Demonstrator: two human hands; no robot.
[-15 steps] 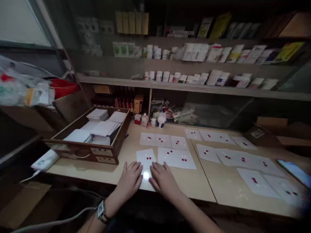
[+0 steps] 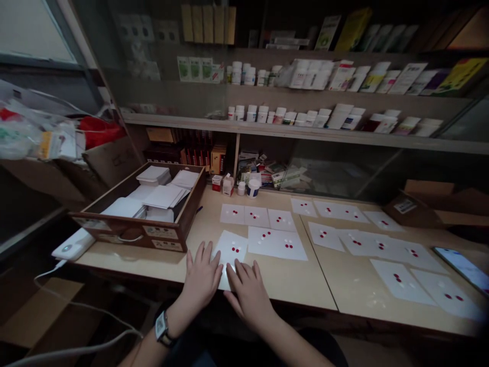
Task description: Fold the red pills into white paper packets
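Note:
My left hand (image 2: 201,279) lies palm down at the front of the table, its fingers apart. Its fingertips are beside the left edge of a small white paper (image 2: 226,242) bearing red and white pills (image 2: 236,250). Close to the right, my right hand (image 2: 249,294) is also palm down with fingers spread, its fingertips by that paper's near edge. Neither hand shows anything held; whether the fingers touch the paper I cannot tell. Just beyond my right hand, more white papers (image 2: 271,255) carry red and white pills.
On the left stands a wooden drawer (image 2: 185,232) with stacked white papers. More papers with pills (image 2: 397,293) lie to the right, near a phone (image 2: 464,267) and a cardboard box (image 2: 403,209). Small bottles (image 2: 252,188) stand below the medicine shelves (image 2: 267,126). A white device (image 2: 72,244) has a cable.
The nearest paper now sits slightly turned. My left hand's fingers have spread wider and reach farther forward, and my right hand's fingers have spread too. The view has shifted slightly and is sharper.

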